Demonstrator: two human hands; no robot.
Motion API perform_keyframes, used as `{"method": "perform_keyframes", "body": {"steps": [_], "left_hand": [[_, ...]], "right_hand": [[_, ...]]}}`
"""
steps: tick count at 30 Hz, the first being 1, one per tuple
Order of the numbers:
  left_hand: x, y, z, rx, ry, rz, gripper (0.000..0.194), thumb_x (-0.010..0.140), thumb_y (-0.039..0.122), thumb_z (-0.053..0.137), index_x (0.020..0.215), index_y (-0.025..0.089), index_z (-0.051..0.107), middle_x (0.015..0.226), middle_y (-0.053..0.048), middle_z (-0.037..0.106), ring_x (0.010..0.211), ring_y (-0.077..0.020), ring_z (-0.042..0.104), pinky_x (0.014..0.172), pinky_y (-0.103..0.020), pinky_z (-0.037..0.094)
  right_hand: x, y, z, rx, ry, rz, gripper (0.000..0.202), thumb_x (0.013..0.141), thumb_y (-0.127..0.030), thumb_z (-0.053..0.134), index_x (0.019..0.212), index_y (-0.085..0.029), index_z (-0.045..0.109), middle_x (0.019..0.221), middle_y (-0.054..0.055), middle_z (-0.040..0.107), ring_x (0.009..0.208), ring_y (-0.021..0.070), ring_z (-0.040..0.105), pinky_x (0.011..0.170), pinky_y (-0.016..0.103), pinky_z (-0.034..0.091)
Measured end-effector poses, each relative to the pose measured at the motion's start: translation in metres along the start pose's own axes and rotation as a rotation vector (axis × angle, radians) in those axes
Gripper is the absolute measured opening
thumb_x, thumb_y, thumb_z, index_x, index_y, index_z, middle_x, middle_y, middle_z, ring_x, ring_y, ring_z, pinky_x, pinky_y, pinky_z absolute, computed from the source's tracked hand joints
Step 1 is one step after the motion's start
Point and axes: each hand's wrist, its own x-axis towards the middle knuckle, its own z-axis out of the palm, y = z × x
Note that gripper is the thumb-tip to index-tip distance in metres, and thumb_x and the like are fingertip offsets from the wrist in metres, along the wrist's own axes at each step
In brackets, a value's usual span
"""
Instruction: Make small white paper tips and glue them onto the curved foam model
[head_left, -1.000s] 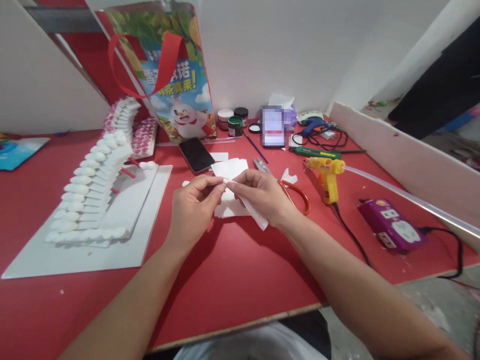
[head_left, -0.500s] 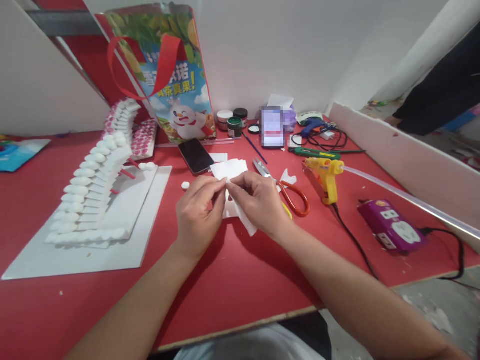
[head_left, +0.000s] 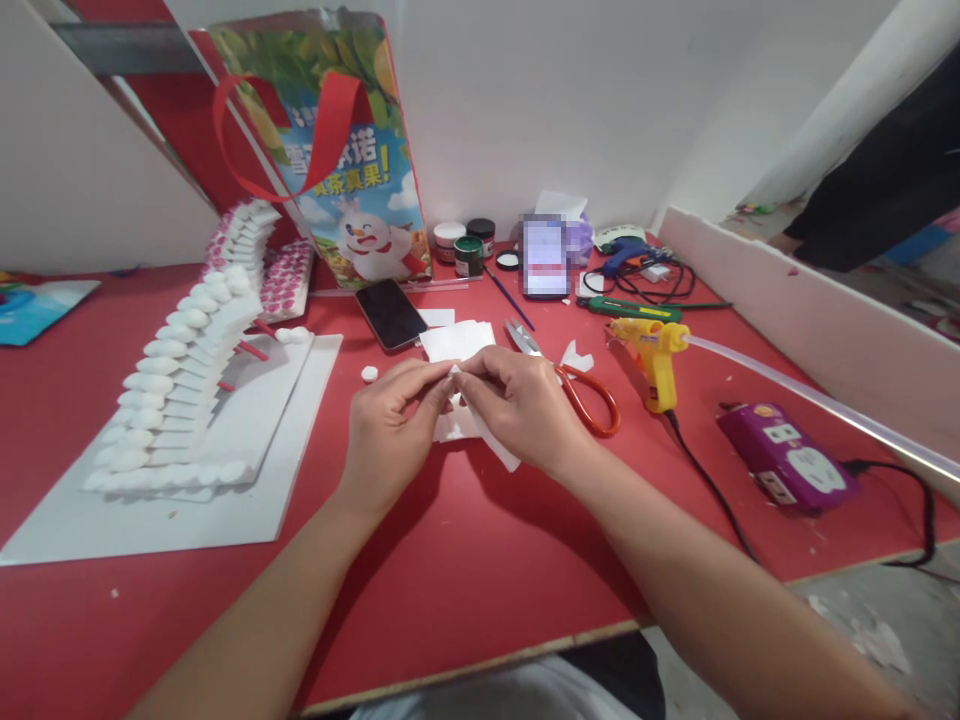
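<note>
My left hand (head_left: 390, 425) and my right hand (head_left: 521, 405) meet at the centre, thumbs and fingertips pinched together. Between them is a small white piece of paper (head_left: 454, 371), mostly hidden by the fingers. A white paper strip (head_left: 501, 447) slants out from beneath my right hand; I cannot tell whether that hand grips it too. Just beyond the fingertips lie white paper sheets (head_left: 459, 338), with cut paper (head_left: 457, 428) below. Scissors with orange handles (head_left: 592, 402) rest to the right of my right hand. A small white hexagonal piece (head_left: 370, 374) is near my left hand.
At left, a curved white model staircase (head_left: 176, 380) stands on white boards (head_left: 247, 525). A black phone (head_left: 391, 314), paint jars (head_left: 469, 256) and a colourful bag (head_left: 352, 170) are behind. To the right are a yellow glue gun (head_left: 654, 362), its cord and a purple power strip (head_left: 786, 455).
Both hands have shifted very slightly and still pinch the small piece. The white tip between the fingers shows a little more. A yellow part beside the scissors is now hidden.
</note>
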Motion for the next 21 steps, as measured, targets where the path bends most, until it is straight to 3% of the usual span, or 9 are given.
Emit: {"method": "perform_keyframes", "body": {"steps": [2,6,8,10,13,16,21], "left_hand": [[0.0,0.001,0.001,0.07,0.051,0.037,0.018,0.095,0.029,0.066,0.103,0.023,0.08,0.095,-0.004,0.078,0.08,-0.0172,0.071,0.078,-0.031,0.057],[0.0,0.0,0.002,0.024,0.091,-0.042,0.016,0.094,0.028,0.065,0.1,0.022,0.078,0.099,-0.004,0.077,0.088,-0.0189,0.071,0.082,-0.031,0.056],[0.001,0.0,0.001,-0.004,0.082,-0.084,0.015,0.094,0.028,0.066,0.099,0.022,0.078,0.096,-0.004,0.076,0.084,-0.0179,0.07,0.079,-0.03,0.056],[0.003,0.0,0.0,-0.016,0.083,-0.091,0.014,0.093,0.028,0.066,0.097,0.021,0.078,0.093,-0.003,0.075,0.082,-0.0176,0.069,0.078,-0.03,0.055],[0.004,0.001,-0.001,-0.056,0.073,-0.136,0.015,0.091,0.03,0.068,0.096,0.021,0.079,0.093,-0.004,0.077,0.084,-0.0182,0.069,0.08,-0.03,0.054],[0.004,0.0,0.0,-0.143,0.063,-0.28,0.019,0.087,0.035,0.072,0.098,0.021,0.08,0.089,-0.004,0.078,0.078,-0.0177,0.068,0.072,-0.029,0.054],[0.0,-0.001,0.006,-0.287,0.067,-0.426,0.025,0.084,0.039,0.076,0.1,0.021,0.081,0.081,-0.003,0.077,0.067,-0.0154,0.064,0.062,-0.027,0.052]], "right_hand": [[0.002,0.001,-0.001,0.158,-0.018,0.087,0.02,0.092,-0.03,0.066,0.076,-0.018,0.065,0.072,0.002,0.068,0.066,0.0141,0.058,0.063,0.026,0.042],[0.008,0.002,-0.005,0.797,-0.191,0.496,0.034,0.096,-0.054,0.061,0.094,-0.02,0.063,0.069,0.002,0.067,0.06,0.0181,0.064,0.061,0.032,0.053],[0.009,0.002,-0.007,1.003,-0.327,0.594,0.032,0.097,-0.052,0.061,0.103,-0.02,0.062,0.071,0.003,0.069,0.061,0.0197,0.067,0.065,0.037,0.057],[0.01,0.002,-0.007,1.048,-0.398,0.584,0.03,0.092,-0.045,0.07,0.102,-0.018,0.064,0.074,0.003,0.07,0.063,0.0178,0.067,0.066,0.035,0.058],[0.009,0.003,-0.004,0.971,-0.38,0.492,0.031,0.082,-0.041,0.081,0.089,-0.015,0.067,0.071,0.0,0.065,0.053,0.0083,0.052,0.056,0.024,0.047],[0.007,0.004,0.001,0.788,-0.267,0.384,0.029,0.086,-0.043,0.075,0.082,-0.016,0.067,0.063,-0.004,0.057,0.049,0.0062,0.04,0.05,0.022,0.034],[-0.001,0.001,0.006,0.003,-0.018,0.084,0.031,0.098,-0.034,0.055,0.071,-0.019,0.06,0.061,0.0,0.058,0.056,0.0116,0.046,0.058,0.027,0.031]]}}
